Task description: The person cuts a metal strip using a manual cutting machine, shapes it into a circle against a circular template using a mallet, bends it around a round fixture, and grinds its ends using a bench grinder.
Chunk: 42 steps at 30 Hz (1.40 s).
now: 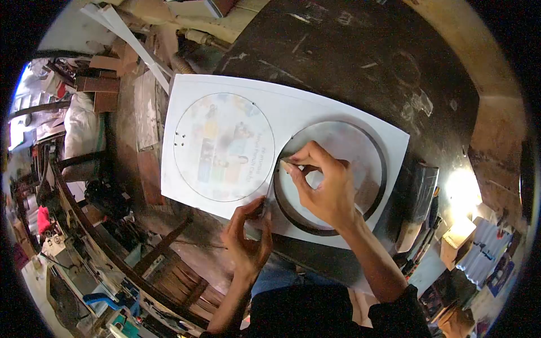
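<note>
A white sheet (220, 84) lies on a dark tabletop, with a thin dark circle outline on its left half and faint colored print showing in it. On the right half rests a dark round hoop (381, 160). My right hand (329, 183) reaches over the hoop, thumb and fingertips pinched at its left rim; whatever is between them is too small to make out. My left hand (248, 234) is at the sheet's near edge, between outline and hoop, fingers curled together. A thin pale line runs up from its fingertips, and I cannot tell what it is.
The dark tabletop (349, 50) extends beyond the sheet. Right of it lie a dark, glossy block-like object (418, 197), hand tools and a bright lamp (463, 188). Pale strips (132, 42) lean at the upper left. A white sack (84, 127) and clutter stand on the left.
</note>
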{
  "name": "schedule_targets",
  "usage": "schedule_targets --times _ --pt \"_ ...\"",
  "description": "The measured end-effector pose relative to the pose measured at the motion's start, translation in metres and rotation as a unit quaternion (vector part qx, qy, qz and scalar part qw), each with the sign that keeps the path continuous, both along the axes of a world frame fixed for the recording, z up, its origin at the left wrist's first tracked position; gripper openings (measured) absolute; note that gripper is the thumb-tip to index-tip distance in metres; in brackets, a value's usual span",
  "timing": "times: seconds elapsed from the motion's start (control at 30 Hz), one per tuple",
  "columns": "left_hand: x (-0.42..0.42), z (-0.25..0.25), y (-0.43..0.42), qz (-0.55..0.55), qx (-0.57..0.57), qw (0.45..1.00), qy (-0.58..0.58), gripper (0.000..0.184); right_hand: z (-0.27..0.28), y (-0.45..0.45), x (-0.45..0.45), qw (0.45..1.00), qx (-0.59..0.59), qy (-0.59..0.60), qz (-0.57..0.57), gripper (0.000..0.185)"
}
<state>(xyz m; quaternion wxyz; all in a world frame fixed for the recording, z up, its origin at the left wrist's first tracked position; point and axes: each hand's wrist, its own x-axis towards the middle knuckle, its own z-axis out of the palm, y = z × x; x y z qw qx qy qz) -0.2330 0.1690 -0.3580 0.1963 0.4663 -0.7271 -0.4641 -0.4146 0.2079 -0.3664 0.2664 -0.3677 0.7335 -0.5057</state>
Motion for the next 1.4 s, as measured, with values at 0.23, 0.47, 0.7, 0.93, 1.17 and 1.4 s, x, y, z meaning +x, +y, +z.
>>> schedule_targets --times 0.23,0.47,0.7,0.93,1.17,1.4 --pt "-0.001 -0.007 0.002 0.01 -0.024 1.0 0.01 0.025 0.003 0.0 -0.007 0.998 0.02 0.022 0.046 0.01" --pt "-0.001 -0.007 0.001 0.012 -0.034 0.999 0.003 0.023 0.001 0.004 -0.004 0.997 0.004 0.063 0.053 0.011" --pt "-0.002 -0.011 0.007 0.004 -0.053 0.998 0.029 0.022 0.001 0.0 0.002 0.988 0.049 0.129 0.069 0.017" --pt "0.001 -0.029 0.012 0.001 -0.132 0.99 0.056 0.019 -0.01 0.006 0.017 0.998 0.006 0.065 -0.019 0.006" --pt "0.002 -0.027 0.006 -0.034 -0.163 0.983 0.082 0.014 0.014 0.003 0.009 0.996 -0.076 -0.019 -0.034 0.012" --pt "0.013 -0.043 -0.008 -0.054 -0.185 0.972 0.138 0.021 0.018 0.037 0.014 0.963 0.09 0.221 -0.13 0.017"
